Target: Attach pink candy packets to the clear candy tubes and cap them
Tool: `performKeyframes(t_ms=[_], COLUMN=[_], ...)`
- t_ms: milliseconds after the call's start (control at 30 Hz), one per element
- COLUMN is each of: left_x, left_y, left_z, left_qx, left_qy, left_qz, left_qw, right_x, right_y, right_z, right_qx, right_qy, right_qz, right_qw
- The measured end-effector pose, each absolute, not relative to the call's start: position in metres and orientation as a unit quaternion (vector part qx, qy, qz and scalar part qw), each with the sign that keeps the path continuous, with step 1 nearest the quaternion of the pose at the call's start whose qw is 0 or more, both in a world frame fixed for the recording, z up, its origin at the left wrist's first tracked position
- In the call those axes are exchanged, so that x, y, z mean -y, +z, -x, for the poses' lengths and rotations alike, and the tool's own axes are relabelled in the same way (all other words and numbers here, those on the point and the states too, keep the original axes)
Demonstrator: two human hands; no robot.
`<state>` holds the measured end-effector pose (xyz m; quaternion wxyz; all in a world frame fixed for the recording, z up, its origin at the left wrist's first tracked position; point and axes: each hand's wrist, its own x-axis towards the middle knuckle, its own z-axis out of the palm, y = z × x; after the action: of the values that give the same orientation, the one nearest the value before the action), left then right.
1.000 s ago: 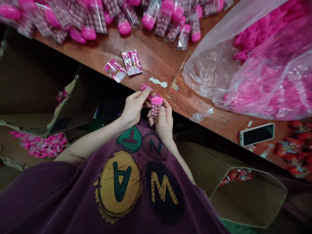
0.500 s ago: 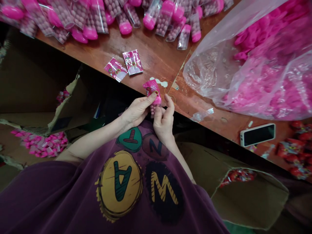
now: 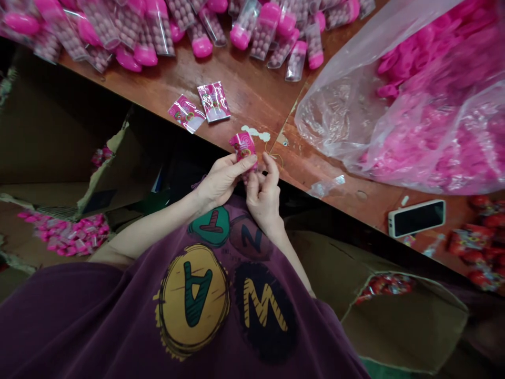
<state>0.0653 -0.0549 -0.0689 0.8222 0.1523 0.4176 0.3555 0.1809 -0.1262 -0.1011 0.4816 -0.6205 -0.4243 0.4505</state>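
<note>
My left hand point(image 3: 223, 180) and my right hand point(image 3: 264, 197) meet just below the table edge, both gripping a small bead-filled tube with a pink printed label point(image 3: 243, 147). The label shows at the top, while my fingers hide the tube's lower part. Two flat pink printed labels point(image 3: 215, 101) lie on the reddish wooden table point(image 3: 252, 95) beyond my hands. A pale scrap point(image 3: 254, 132) and a thin thread rest near my fingertips.
Rows of clear tubes with pink caps and pink beads point(image 3: 158, 31) line the far table. A plastic bag of pink parts point(image 3: 414, 110), a phone point(image 3: 416, 218) and red packets point(image 3: 479, 247) lie right. Cardboard boxes point(image 3: 406, 326) stand below the table edge.
The tube has turned in my fingers. Its pink cap and beads, visible a second ago, are now hidden behind my fingers, and my hands sit closer together.
</note>
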Motion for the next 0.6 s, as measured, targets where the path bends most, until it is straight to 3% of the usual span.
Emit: performKeyframes(t_ms=[367, 600], left_x=[0.062, 0.053], left_y=[-0.076, -0.076], left_z=[-0.066, -0.067], left_qx=[-0.374, -0.395], left_qy=[0.338, 0.357], left_qz=[-0.12, -0.141], left_qw=[0.855, 0.835], right_x=[0.117, 0.116], right_y=[-0.105, -0.107], right_z=[-0.17, -0.178], right_qx=[0.321, 0.407], right_qy=[0.5, 0.445], right_qz=[0.59, 0.603], right_qw=[0.546, 0.523])
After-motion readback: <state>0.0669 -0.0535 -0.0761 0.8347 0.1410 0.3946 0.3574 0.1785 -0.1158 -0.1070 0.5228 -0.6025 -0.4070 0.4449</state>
